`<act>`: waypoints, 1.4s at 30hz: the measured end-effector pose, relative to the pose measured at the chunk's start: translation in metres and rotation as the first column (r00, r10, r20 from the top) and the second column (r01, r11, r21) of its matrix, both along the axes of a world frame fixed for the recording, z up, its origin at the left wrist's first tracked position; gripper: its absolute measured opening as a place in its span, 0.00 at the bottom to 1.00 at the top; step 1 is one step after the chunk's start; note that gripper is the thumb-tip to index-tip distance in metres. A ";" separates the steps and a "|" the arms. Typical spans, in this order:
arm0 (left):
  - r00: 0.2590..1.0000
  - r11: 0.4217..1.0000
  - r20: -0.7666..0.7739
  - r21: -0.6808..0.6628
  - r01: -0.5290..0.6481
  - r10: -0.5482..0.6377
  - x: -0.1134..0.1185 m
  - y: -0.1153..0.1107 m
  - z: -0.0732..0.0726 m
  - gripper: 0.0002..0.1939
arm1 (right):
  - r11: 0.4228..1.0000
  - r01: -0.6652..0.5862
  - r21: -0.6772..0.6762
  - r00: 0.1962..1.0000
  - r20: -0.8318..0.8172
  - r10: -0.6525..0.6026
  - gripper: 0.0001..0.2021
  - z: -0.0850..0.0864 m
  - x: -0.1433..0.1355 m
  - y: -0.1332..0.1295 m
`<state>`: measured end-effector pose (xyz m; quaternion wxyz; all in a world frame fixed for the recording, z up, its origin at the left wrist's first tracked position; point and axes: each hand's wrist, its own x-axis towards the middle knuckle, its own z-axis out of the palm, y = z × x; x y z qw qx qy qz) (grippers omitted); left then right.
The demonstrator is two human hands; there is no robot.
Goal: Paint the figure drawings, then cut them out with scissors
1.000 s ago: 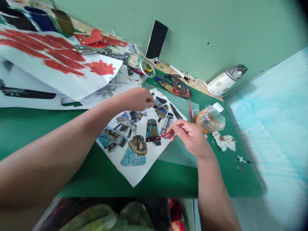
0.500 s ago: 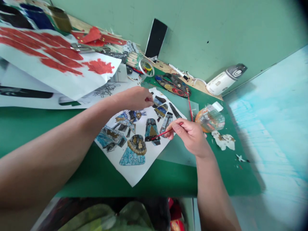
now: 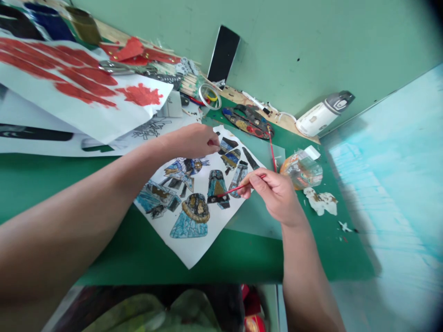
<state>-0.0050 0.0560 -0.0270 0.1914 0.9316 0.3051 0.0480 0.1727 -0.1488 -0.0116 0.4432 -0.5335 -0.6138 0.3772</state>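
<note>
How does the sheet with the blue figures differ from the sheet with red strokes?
The blue-figure sheet bears small, detailed shapes in blue, black and brownish gold; the red-stroke sheet bears broad red strokes. The blue-figure sheet has the red brush, held in the right hand, at one of its shapes; the red-stroke sheet lies farther left over other papers, with no hand on it. Both are white sheets with color on them.

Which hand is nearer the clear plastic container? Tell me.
Right. The right hand, gripping a red brush, is just left of the clear plastic container; the left hand is farther left, at the edge of the painted paper.
</note>
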 end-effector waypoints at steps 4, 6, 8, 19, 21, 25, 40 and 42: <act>1.000 1.000 -0.019 0.012 0.004 -0.004 0.000 -0.001 0.002 0.19 | 0.998 -0.024 -0.054 0.999 0.023 0.026 0.12 0.000 -0.002 0.001; 0.999 1.000 -0.035 0.016 0.002 -0.002 0.000 -0.002 0.003 0.20 | 0.998 -0.040 -0.057 0.999 0.020 0.041 0.12 0.001 -0.003 0.000; 0.999 1.000 -0.040 0.017 0.002 -0.001 0.000 -0.003 0.004 0.20 | 0.997 -0.058 -0.050 0.998 0.014 0.059 0.12 0.003 -0.002 -0.001; 0.999 1.000 -0.047 0.015 0.005 -0.005 0.001 -0.003 0.005 0.19 | 0.998 -0.058 -0.033 0.998 0.026 0.059 0.12 0.002 -0.002 -0.001; 0.999 1.000 -0.044 0.021 0.010 -0.009 0.001 -0.002 0.004 0.19 | 0.998 -0.053 -0.023 0.998 0.027 0.054 0.12 0.003 0.000 -0.002; 0.999 0.999 -0.034 0.024 0.028 -0.027 0.000 0.000 0.001 0.20 | 0.998 0.017 0.053 1.000 0.014 -0.018 0.12 0.006 0.007 -0.005; 0.999 0.999 -0.027 0.028 0.035 -0.034 0.000 0.002 0.000 0.21 | 1.000 0.011 0.025 0.994 0.108 -0.014 0.13 0.010 0.019 -0.004; 0.999 0.999 -0.034 0.032 0.034 -0.033 0.000 0.002 0.000 0.22 | 1.000 -0.006 -0.003 0.992 0.125 0.006 0.13 0.009 0.018 -0.003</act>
